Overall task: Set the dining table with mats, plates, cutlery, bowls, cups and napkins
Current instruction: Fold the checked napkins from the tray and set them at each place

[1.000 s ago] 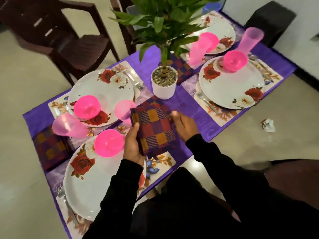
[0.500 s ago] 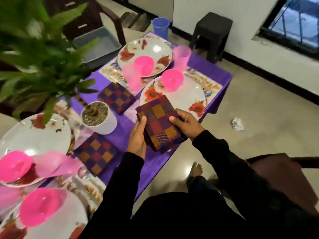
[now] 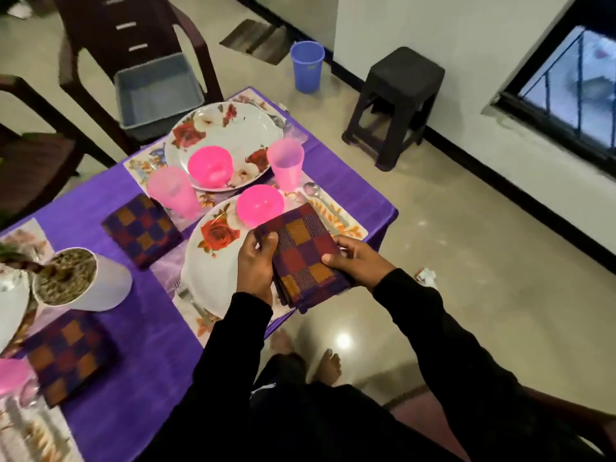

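Note:
Both hands hold a folded stack of checked purple, maroon and orange napkins (image 3: 301, 258) above the near floral plate (image 3: 208, 261). My left hand (image 3: 256, 265) grips its left edge, my right hand (image 3: 358, 261) its right edge. A pink bowl (image 3: 260, 205) sits on that plate's far rim. The far floral plate (image 3: 230, 128) carries another pink bowl (image 3: 210, 165). Pink cups (image 3: 286, 163) (image 3: 173, 191) stand by the plates. A spoon (image 3: 315, 191) lies on the floral mat (image 3: 346, 228). Single napkins lie on the purple cloth at centre (image 3: 141, 230) and lower left (image 3: 68, 355).
A white plant pot (image 3: 83, 278) stands on the purple table cloth (image 3: 133, 328) at left. Dark chairs, one bearing a grey tub (image 3: 156, 91), stand beyond the table. A blue cup (image 3: 306, 66), a black stool (image 3: 396, 101) and a crumpled paper (image 3: 425, 276) are on the floor.
The view has swung right along the table. Both hands have carried the napkin stack from beside the plant pot to above the near plate at the table's right end.

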